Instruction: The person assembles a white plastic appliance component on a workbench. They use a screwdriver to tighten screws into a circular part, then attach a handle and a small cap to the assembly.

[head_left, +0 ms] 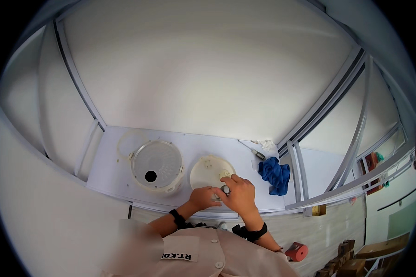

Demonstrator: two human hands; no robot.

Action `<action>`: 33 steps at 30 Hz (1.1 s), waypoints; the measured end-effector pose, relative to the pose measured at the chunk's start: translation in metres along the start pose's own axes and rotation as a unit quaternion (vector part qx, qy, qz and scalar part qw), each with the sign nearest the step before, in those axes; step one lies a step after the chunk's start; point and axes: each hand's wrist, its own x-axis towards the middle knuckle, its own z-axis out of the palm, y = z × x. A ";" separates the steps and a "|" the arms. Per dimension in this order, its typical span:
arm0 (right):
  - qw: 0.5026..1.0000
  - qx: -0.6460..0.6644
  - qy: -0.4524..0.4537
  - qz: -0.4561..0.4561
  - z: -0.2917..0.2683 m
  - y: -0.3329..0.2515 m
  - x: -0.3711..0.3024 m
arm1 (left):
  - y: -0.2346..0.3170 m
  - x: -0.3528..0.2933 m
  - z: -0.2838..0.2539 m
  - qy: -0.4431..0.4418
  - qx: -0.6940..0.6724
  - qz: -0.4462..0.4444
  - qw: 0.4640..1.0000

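Head view, left hand (202, 197) and right hand (240, 195) both pinching small grey cylinder (225, 189), round white disc (211, 173) at twelve o'clock, blue cloth (275, 173) at two o'clock

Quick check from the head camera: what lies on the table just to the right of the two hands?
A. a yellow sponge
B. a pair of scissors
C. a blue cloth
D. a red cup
C: a crumpled blue cloth lies on the white table right of the right hand and left hand, which meet at the round cream disc.

bare table (208, 143) behind, ribbed lid (156, 165) left, blue cloth (274, 174) right
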 end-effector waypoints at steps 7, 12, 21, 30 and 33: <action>0.994 0.080 0.074 0.018 0.001 -0.006 0.002 | 0.009 0.015 -0.001 -0.070 0.078 -0.038 0.994; 0.990 0.116 0.085 0.007 0.011 0.009 -0.003 | 0.008 0.020 0.008 -0.059 0.082 -0.041 0.994; 0.985 0.012 -0.011 0.173 -0.018 0.000 0.004 | 0.009 0.017 -0.004 -0.063 0.074 -0.038 0.995; 0.990 0.109 0.021 0.081 -0.005 0.017 -0.004 | 0.002 0.022 0.000 -0.065 0.054 -0.010 0.996; 0.981 0.029 -0.058 0.181 -0.017 0.007 0.005 | 0.004 0.022 -0.004 -0.087 0.069 -0.035 0.993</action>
